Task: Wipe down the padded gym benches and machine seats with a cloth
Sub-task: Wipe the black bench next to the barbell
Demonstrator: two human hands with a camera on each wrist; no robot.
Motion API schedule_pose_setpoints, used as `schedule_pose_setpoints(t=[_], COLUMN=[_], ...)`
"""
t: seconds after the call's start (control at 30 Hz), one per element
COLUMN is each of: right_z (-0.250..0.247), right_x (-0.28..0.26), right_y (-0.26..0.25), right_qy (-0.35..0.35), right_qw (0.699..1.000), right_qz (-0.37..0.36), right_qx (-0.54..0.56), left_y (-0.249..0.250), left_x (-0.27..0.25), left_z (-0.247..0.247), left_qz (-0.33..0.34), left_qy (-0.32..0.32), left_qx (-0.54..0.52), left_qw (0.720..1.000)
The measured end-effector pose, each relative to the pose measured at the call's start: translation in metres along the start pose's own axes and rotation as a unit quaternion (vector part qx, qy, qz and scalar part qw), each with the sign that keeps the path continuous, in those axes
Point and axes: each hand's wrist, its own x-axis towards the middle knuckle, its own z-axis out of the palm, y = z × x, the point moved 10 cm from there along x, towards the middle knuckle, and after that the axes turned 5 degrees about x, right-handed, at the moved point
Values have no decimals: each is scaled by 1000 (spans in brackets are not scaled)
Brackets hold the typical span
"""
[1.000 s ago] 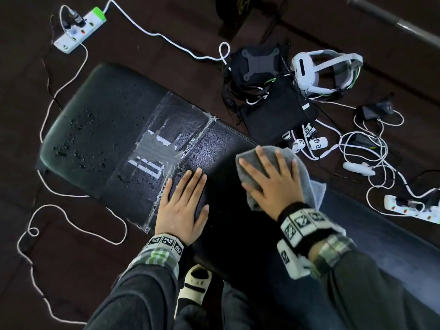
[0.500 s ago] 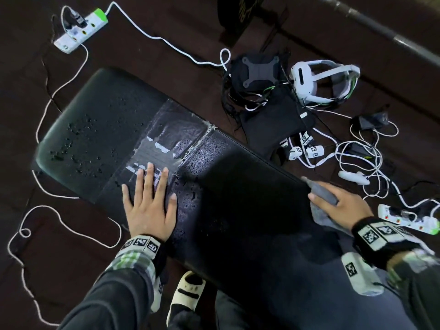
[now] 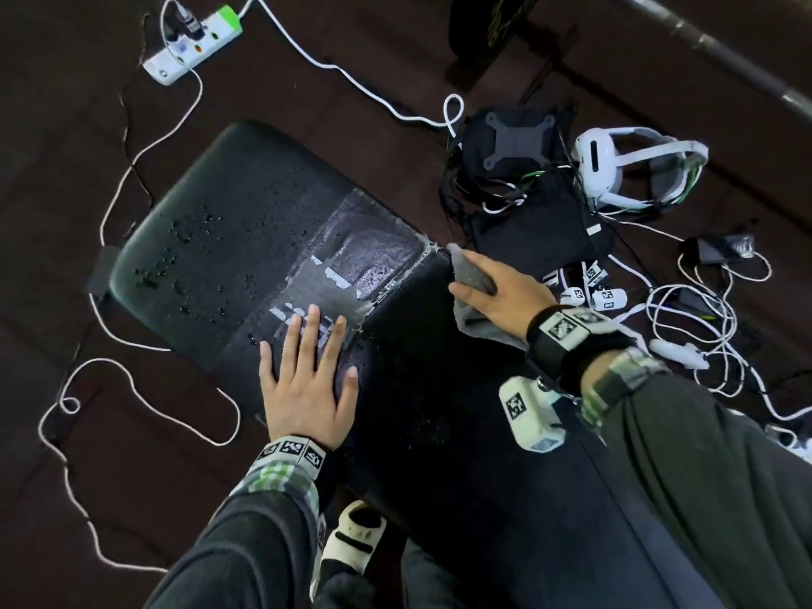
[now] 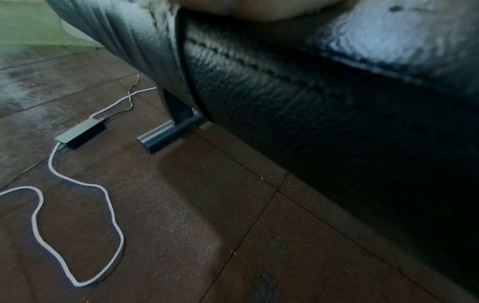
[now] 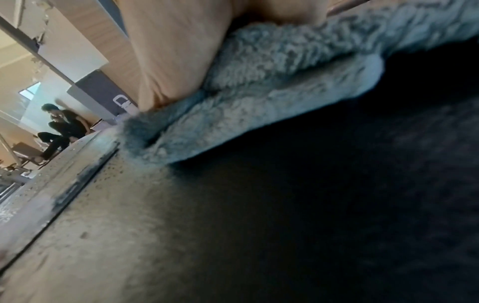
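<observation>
A black padded bench (image 3: pixel 430 410) runs diagonally, with water drops (image 3: pixel 184 257) on its far-left end and a worn taped patch (image 3: pixel 351 265) in the middle. My left hand (image 3: pixel 307 380) lies flat on the near edge of the patch, fingers straight. My right hand (image 3: pixel 501 292) holds a bunched grey cloth (image 3: pixel 472 274) against the bench's far edge, just right of the seam. In the right wrist view the fluffy cloth (image 5: pixel 272 98) is squeezed between my hand (image 5: pixel 176 51) and the dark pad (image 5: pixel 233 225). The left wrist view shows the bench's side (image 4: pixel 285 86).
On the floor beyond the bench lie a white headset (image 3: pixel 632 169), black gear (image 3: pixel 527 230) and tangled white cables (image 3: pixel 703 309). A power strip (image 3: pixel 193 41) sits far left. A bench foot (image 4: pixel 166 135) and adapter (image 4: pixel 80 131) are below. A person (image 5: pixel 62 127) sits far off.
My right hand swept the cloth from the bench's middle out to the right edge, then back left along the far edge to the seam. My left hand slid a little left and stays flat.
</observation>
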Motion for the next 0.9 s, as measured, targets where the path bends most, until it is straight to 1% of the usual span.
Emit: schedule_pose_setpoints(t=[0.07, 0.23, 0.3, 0.37, 0.47, 0.5, 0.6, 0.7, 0.8, 0.87, 0.9], right_z=[-4, -17, -20, -21, -20, -17, -3, 5, 7, 6, 5], right_x=[-16, -92, -109, -107, -81, -67, -15, 19, 16, -6, -22], right_y=[16, 108, 119, 115, 90, 77, 28, -15, -24, -11, 0], right_qy=[11, 43, 50, 65, 79, 75, 53, 46, 49, 62, 73], right_qw=[1000, 997, 996, 995, 993, 994, 998, 998, 997, 994, 993], right_qz=[-4, 67, 73, 76, 85, 75, 6, -20, -45, -71, -74], right_qx=[19, 24, 26, 23, 14, 12, 17, -32, -38, -52, -60], left_y=[-1, 0, 0, 0, 1, 0, 0, -1, -1, 0, 0], left_x=[0, -1, -1, -1, -1, -1, -1, -1, -1, -1, -1], left_z=[0, -2, -3, -5, -4, -4, -4, -5, -5, -6, -6], left_qz=[-2, 1, 1, 1, 2, 2, 2, 3, 5, 6, 7], left_qy=[0, 7, 12, 16, 11, 9, 4, 3, 3, 4, 4], left_qx=[-1, -11, -18, -23, -27, -30, -39, -44, -49, -51, -53], left_qw=[1000, 1000, 1000, 1000, 1000, 999, 999, 999, 999, 999, 999])
